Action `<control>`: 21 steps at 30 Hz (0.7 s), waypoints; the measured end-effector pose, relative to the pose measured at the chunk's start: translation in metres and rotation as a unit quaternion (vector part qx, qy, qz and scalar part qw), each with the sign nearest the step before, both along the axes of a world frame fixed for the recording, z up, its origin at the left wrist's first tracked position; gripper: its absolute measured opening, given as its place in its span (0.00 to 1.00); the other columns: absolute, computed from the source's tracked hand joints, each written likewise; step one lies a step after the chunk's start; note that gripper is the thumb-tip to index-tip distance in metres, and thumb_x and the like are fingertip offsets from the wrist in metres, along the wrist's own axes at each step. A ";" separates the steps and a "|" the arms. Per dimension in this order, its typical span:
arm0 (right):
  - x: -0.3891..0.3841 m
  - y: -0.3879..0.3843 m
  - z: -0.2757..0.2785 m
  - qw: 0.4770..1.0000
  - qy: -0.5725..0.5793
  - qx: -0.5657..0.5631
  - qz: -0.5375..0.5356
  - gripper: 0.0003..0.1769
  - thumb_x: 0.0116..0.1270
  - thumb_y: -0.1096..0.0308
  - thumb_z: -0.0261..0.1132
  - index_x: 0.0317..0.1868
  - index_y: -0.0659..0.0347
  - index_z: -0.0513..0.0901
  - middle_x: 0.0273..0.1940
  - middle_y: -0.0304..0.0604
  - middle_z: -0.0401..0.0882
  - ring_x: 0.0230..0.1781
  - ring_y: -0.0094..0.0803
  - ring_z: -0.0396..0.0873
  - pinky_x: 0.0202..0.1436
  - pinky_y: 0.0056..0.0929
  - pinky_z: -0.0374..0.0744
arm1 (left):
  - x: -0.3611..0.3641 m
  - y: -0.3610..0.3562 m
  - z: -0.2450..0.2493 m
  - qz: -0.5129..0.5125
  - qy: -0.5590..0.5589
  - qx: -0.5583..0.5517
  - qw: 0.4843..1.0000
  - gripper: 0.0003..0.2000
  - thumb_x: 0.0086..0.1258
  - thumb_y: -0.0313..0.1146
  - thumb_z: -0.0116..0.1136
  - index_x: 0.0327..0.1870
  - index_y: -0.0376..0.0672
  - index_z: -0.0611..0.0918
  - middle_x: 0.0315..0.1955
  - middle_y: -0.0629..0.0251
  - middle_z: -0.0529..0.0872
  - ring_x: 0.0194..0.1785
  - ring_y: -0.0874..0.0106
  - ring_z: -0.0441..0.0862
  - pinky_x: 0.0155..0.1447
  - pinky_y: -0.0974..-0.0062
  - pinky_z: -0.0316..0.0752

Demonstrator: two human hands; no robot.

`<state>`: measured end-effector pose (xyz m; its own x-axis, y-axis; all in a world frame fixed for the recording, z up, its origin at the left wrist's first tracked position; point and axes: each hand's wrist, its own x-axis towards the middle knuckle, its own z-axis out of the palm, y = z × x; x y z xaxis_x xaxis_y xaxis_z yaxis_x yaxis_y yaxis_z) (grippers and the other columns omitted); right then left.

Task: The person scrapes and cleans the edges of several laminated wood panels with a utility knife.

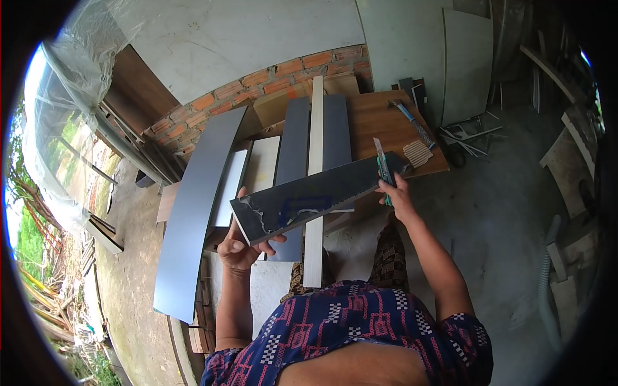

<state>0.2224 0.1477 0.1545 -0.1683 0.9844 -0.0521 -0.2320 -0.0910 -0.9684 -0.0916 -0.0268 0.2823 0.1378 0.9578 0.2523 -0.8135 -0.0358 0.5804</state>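
A dark board [335, 185] with a ragged, peeling edge film is held up at a slant before me. My left hand [241, 249] grips its near-left end, thumb and fingers around the corner. Wrapped around a green utility knife [385, 168], my right hand [399, 198] is at the board's right end. The knife's blade points up and away from me. Curled shreds of film show along the board's left end and lower edge. Beneath the board runs a long pale strip [314, 251], stretching from near my body toward the wall.
Dark grey panels [294, 128] and a wide grey panel [196, 225] lie on the left and middle. A hammer [412, 122] and a corrugated cardboard piece [418, 154] rest on the brown wooden tabletop [373, 116]. Scraps [467, 138] litter the floor at right.
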 end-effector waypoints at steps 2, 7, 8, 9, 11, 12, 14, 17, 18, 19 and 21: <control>-0.002 -0.003 0.001 0.998 -0.058 0.034 -0.002 0.16 0.62 0.67 0.64 0.50 0.60 0.76 0.37 0.36 0.74 0.28 0.21 0.76 0.24 0.20 0.75 | 0.000 -0.001 -0.001 0.005 -0.013 -0.011 1.000 0.51 0.40 0.25 0.57 0.72 0.52 0.48 0.56 0.32 0.66 0.40 0.34 0.79 0.36 0.48 0.83; -0.038 -0.055 0.050 0.917 -0.219 0.330 -0.050 0.24 0.59 0.72 0.64 0.57 0.59 0.74 0.39 0.44 0.75 0.31 0.30 0.78 0.32 0.27 0.76 | -0.006 -0.003 -0.016 0.067 0.033 -0.042 0.996 0.49 0.44 0.28 0.60 0.72 0.50 0.49 0.54 0.33 0.67 0.36 0.37 0.80 0.34 0.51 0.84; -0.045 -0.067 0.062 0.876 -0.255 0.404 -0.065 0.25 0.58 0.73 0.64 0.58 0.58 0.74 0.39 0.45 0.75 0.31 0.33 0.78 0.34 0.29 0.76 | -0.005 -0.004 -0.016 0.073 0.034 -0.044 0.996 0.48 0.44 0.28 0.60 0.71 0.50 0.49 0.54 0.33 0.68 0.36 0.37 0.81 0.34 0.52 0.84; -0.052 -0.079 0.070 0.879 -0.242 0.409 -0.030 0.26 0.57 0.73 0.64 0.59 0.56 0.74 0.39 0.45 0.75 0.33 0.35 0.77 0.36 0.31 0.77 | -0.004 -0.005 -0.015 0.079 0.035 -0.045 0.995 0.48 0.45 0.28 0.60 0.71 0.50 0.49 0.53 0.33 0.68 0.35 0.38 0.81 0.33 0.52 0.84; -0.063 -0.103 0.082 0.871 -0.247 0.423 0.026 0.28 0.56 0.72 0.65 0.60 0.53 0.74 0.38 0.44 0.74 0.35 0.37 0.77 0.38 0.33 0.77 | -0.001 -0.005 -0.013 0.088 0.045 -0.047 0.994 0.47 0.46 0.29 0.60 0.71 0.49 0.50 0.52 0.34 0.69 0.34 0.40 0.82 0.31 0.54 0.85; -0.067 -0.114 0.088 0.861 -0.266 0.432 0.047 0.28 0.56 0.72 0.65 0.60 0.51 0.74 0.37 0.43 0.74 0.35 0.36 0.76 0.38 0.34 0.77 | -0.001 -0.004 -0.012 0.092 0.054 -0.048 0.993 0.46 0.47 0.30 0.61 0.71 0.49 0.50 0.52 0.35 0.69 0.33 0.41 0.82 0.30 0.55 0.85; -0.072 -0.125 0.090 0.841 -0.300 0.446 0.064 0.29 0.55 0.71 0.66 0.60 0.49 0.74 0.37 0.41 0.73 0.36 0.36 0.76 0.37 0.33 0.77 | 0.000 -0.005 -0.012 0.104 0.067 -0.060 0.991 0.44 0.49 0.32 0.61 0.70 0.49 0.51 0.51 0.36 0.70 0.32 0.43 0.83 0.29 0.57 0.85; -0.071 -0.125 0.086 0.821 -0.334 0.461 0.053 0.29 0.54 0.70 0.66 0.60 0.47 0.74 0.37 0.39 0.70 0.36 0.34 0.75 0.36 0.31 0.78 | 0.002 -0.004 -0.013 0.131 0.096 -0.076 0.984 0.42 0.54 0.36 0.62 0.69 0.47 0.52 0.48 0.38 0.73 0.28 0.49 0.83 0.24 0.62 0.85; -0.069 -0.122 0.082 0.818 -0.345 0.457 0.046 0.29 0.54 0.70 0.66 0.60 0.46 0.74 0.36 0.39 0.70 0.36 0.34 0.75 0.36 0.31 0.78 | 0.002 -0.004 -0.013 0.138 0.103 -0.084 0.982 0.42 0.54 0.36 0.61 0.69 0.47 0.51 0.47 0.38 0.73 0.27 0.50 0.83 0.24 0.63 0.84; -0.065 -0.118 0.080 0.816 -0.355 0.454 0.041 0.30 0.54 0.70 0.66 0.60 0.46 0.74 0.36 0.39 0.70 0.36 0.35 0.75 0.36 0.32 0.78 | 0.002 -0.003 -0.013 0.144 0.111 -0.092 0.979 0.42 0.54 0.35 0.61 0.69 0.46 0.50 0.46 0.38 0.74 0.27 0.50 0.83 0.23 0.64 0.84; -0.057 -0.112 0.071 0.830 -0.361 0.422 0.040 0.30 0.54 0.71 0.66 0.60 0.45 0.74 0.36 0.41 0.69 0.35 0.37 0.75 0.37 0.35 0.77 | 0.001 -0.003 -0.014 0.154 0.127 -0.102 0.975 0.42 0.54 0.35 0.61 0.69 0.45 0.49 0.44 0.39 0.75 0.25 0.51 0.83 0.22 0.65 0.83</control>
<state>0.1654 0.0356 0.2254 -0.4606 0.7081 0.5352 0.4116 0.7046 -0.5780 -0.0902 -0.0302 0.2687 -0.1314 0.9901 0.0485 -0.6115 -0.1195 0.7821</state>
